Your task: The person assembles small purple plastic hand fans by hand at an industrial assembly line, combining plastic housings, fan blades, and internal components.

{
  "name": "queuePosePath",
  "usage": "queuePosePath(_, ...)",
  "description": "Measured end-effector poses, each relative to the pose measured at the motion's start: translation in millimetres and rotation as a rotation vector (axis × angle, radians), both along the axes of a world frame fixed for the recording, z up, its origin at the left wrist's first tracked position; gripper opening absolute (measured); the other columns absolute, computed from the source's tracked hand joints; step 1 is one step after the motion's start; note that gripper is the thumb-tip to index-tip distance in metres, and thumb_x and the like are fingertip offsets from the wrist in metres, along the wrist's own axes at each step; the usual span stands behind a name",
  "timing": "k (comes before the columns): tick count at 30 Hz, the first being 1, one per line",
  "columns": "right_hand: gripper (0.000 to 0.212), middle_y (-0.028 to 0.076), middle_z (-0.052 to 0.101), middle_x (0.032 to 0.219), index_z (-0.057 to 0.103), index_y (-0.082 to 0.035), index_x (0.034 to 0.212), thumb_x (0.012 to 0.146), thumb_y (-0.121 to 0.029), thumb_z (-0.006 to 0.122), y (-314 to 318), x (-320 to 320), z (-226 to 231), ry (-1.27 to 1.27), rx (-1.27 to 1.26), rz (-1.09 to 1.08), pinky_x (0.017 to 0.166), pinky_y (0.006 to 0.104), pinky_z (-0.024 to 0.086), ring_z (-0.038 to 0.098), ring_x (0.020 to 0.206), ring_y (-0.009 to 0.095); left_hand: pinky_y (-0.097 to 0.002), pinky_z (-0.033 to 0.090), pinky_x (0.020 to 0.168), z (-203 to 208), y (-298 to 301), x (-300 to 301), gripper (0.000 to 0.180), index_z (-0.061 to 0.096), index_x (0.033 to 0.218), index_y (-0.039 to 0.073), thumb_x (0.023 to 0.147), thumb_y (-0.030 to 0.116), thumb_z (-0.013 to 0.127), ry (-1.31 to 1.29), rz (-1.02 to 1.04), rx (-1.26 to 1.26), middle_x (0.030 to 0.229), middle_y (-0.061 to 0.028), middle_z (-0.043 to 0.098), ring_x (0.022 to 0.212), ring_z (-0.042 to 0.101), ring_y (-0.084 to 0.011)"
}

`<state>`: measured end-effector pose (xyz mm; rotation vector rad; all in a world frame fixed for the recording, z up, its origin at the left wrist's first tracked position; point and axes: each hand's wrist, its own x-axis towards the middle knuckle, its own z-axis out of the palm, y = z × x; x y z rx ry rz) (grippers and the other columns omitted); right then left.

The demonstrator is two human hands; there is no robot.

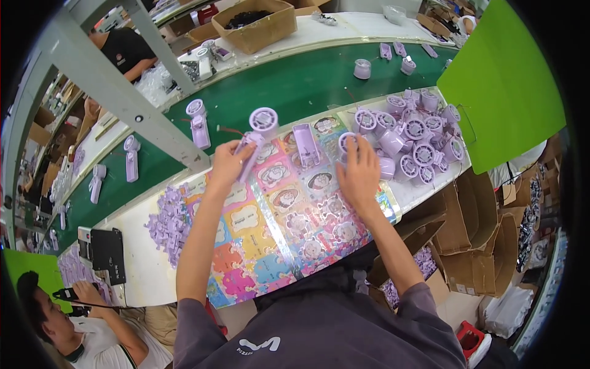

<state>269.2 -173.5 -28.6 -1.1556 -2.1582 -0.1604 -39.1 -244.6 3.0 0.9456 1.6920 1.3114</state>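
My left hand is closed around the lilac handle of a small handheld fan, tilted over the mat. Its round fan head sticks up beyond my fingers, and a thin red wire trails off to the left. My right hand lies over another lilac fan head at the left edge of a pile, its fingers curled on it and partly hiding it. Between my hands, an open lilac handle shell rests on the colourful cartoon-printed mat.
Many lilac fan heads are heaped at the right. Small lilac parts lie piled at the left. A green conveyor belt carries fans beyond the table. Cardboard boxes stand at the right; a co-worker sits at lower left.
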Motion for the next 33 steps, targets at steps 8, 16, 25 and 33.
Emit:
queuePosePath(8,0.053,0.021,0.056,0.137,0.060,-0.002,0.131,0.080,-0.009,0.071,-8.8,-9.9,-11.5,-0.003,0.075,-0.027,0.098,0.0484,0.049,0.056,0.121,0.039,-0.0334,0.051,0.079,-57.6,107.0,-80.3,0.038,0.064,0.127,-0.005,0.089,0.001,0.061,0.216,0.165,-0.113,0.105,-0.0133,0.071,0.089,0.066,-0.0194)
queuePosePath(16,0.050,0.019,0.058,0.135,0.062,-0.003,0.128,0.080,-0.011,0.073,-8.8,-12.4,-10.7,0.007,0.066,-0.052,0.095,0.0468,0.050,0.057,0.119,0.038,-0.0455,0.036,0.112,-57.7,142.2,-82.4,0.085,0.026,0.154,-0.005,0.077,0.000,0.063,0.453,0.381,0.045,0.141,-0.0286,0.041,0.132,0.044,-0.0386)
queuePosePath(25,0.042,0.015,0.059,0.112,0.064,-0.004,0.110,0.073,-0.017,0.081,-8.5,-8.9,-9.4,0.156,0.058,0.122,0.086,0.0453,0.051,0.059,0.103,0.035,-0.0477,0.032,0.120,-2.3,75.7,46.7,0.066,0.060,0.135,0.017,0.073,-0.002,0.068,1.272,-0.611,0.397,0.152,-0.0182,0.042,0.145,0.035,-0.0384)
queuePosePath(33,0.055,0.017,0.057,0.108,0.063,-0.005,0.121,0.068,-0.011,0.073,-34.7,1.1,17.1,0.127,-0.142,0.344,0.082,0.0448,0.052,0.058,0.097,0.036,-0.0462,0.039,0.114,11.0,42.3,35.1,0.065,0.057,0.132,0.008,0.072,0.015,0.079,1.327,-0.703,0.312,0.139,-0.0174,0.055,0.137,0.046,-0.0359)
